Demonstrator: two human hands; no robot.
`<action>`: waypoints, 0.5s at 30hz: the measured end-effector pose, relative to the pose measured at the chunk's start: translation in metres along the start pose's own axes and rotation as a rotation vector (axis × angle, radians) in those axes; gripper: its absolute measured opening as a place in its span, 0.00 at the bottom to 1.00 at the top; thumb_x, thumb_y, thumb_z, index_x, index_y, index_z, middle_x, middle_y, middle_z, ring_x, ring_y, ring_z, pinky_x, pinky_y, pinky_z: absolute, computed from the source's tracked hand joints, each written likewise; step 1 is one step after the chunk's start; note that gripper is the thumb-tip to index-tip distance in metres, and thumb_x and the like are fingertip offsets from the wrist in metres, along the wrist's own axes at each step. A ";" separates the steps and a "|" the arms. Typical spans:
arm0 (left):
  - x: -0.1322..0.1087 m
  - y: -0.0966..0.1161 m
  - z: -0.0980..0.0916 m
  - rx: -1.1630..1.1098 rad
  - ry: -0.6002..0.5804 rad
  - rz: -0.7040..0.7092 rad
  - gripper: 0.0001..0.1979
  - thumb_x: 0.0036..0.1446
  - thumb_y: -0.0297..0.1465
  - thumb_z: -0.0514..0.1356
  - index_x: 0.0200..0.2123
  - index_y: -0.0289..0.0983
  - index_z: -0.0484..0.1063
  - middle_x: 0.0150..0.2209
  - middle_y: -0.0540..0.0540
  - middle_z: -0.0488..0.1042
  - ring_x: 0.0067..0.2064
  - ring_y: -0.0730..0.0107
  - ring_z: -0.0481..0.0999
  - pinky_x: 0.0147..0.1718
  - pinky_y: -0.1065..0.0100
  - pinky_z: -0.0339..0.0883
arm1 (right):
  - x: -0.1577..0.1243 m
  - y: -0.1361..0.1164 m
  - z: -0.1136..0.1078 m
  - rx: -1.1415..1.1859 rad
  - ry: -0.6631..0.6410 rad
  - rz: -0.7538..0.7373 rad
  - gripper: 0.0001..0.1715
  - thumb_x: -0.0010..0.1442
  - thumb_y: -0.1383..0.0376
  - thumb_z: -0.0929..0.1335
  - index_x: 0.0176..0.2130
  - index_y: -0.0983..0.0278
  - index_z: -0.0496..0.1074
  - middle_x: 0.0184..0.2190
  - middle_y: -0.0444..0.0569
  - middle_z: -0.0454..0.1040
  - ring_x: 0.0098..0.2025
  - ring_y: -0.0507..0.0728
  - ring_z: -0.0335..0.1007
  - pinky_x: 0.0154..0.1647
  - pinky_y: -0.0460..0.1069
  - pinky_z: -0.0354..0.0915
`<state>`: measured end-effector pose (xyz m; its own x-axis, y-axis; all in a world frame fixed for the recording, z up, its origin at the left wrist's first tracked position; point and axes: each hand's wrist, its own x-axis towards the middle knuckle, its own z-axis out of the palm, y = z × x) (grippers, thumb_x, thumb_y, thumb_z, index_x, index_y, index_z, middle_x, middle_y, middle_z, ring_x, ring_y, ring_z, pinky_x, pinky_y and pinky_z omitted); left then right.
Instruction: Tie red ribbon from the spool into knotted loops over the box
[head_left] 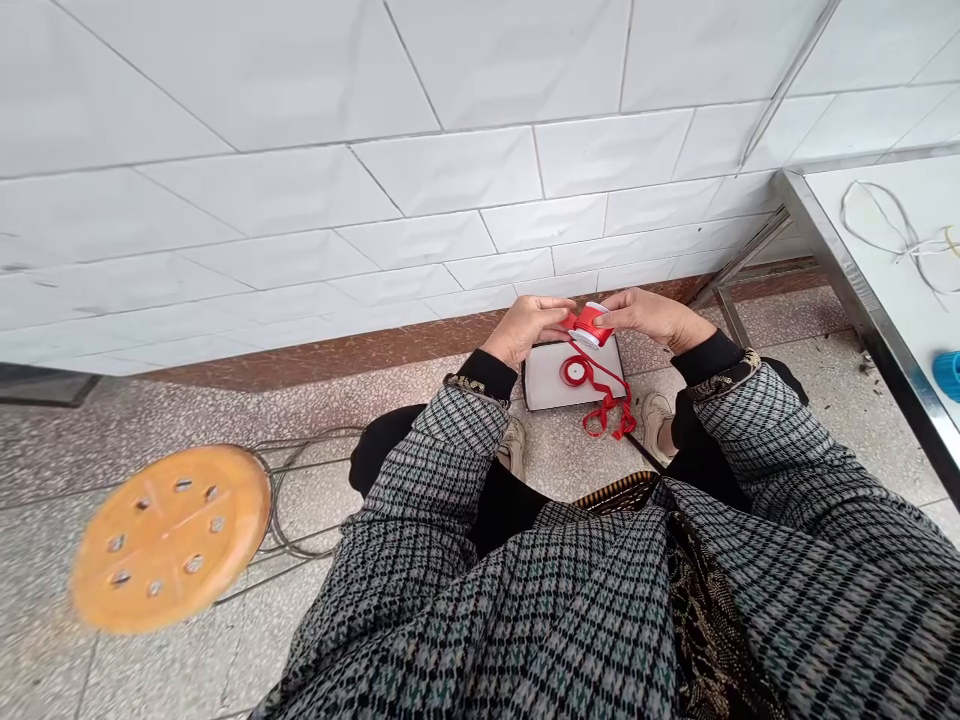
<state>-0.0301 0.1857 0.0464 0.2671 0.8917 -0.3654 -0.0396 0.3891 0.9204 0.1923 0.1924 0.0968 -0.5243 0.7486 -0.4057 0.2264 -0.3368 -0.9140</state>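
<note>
I am seated, looking down past checked sleeves at both hands held out in front. My left hand (527, 327) and my right hand (651, 315) are both closed on a small roll of red ribbon (589, 324), fingers pinched at its sides. A loose red ribbon strand (606, 402) hangs down from the roll and ends in loops. Below the hands lies a white box (547, 384) on the floor, with a second red ribbon spool (574, 371) resting on it.
An orange round stool (169, 535) with a wire frame stands at the left. A steel-edged table (862, 270) runs along the right, carrying a white cord (892, 235) and a blue object (949, 375). A white tiled wall rises ahead. My shoes (655, 420) rest on the speckled floor.
</note>
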 end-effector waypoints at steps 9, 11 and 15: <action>0.007 -0.003 0.010 0.073 0.297 0.109 0.18 0.60 0.26 0.60 0.52 0.27 0.80 0.30 0.45 0.82 0.28 0.73 0.80 0.35 0.69 0.80 | 0.007 0.005 0.002 -0.130 0.001 -0.007 0.06 0.57 0.65 0.76 0.30 0.64 0.83 0.28 0.45 0.82 0.31 0.52 0.72 0.45 0.50 0.69; 0.009 -0.003 0.009 0.105 0.321 0.122 0.18 0.61 0.26 0.59 0.52 0.28 0.79 0.29 0.46 0.81 0.28 0.74 0.79 0.32 0.71 0.79 | 0.010 0.008 0.004 -0.154 0.009 0.000 0.06 0.56 0.65 0.77 0.29 0.64 0.83 0.27 0.45 0.81 0.30 0.52 0.73 0.44 0.50 0.70; 0.015 -0.007 0.005 0.181 0.384 0.162 0.17 0.62 0.26 0.57 0.51 0.30 0.80 0.28 0.49 0.78 0.25 0.75 0.77 0.28 0.72 0.77 | 0.018 0.013 0.011 -0.184 0.005 0.036 0.06 0.56 0.65 0.78 0.28 0.64 0.82 0.26 0.47 0.81 0.29 0.53 0.74 0.41 0.51 0.71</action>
<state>-0.0208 0.1955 0.0355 -0.1062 0.9722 -0.2084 0.1262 0.2211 0.9670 0.1773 0.1953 0.0783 -0.5091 0.7412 -0.4375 0.3910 -0.2537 -0.8847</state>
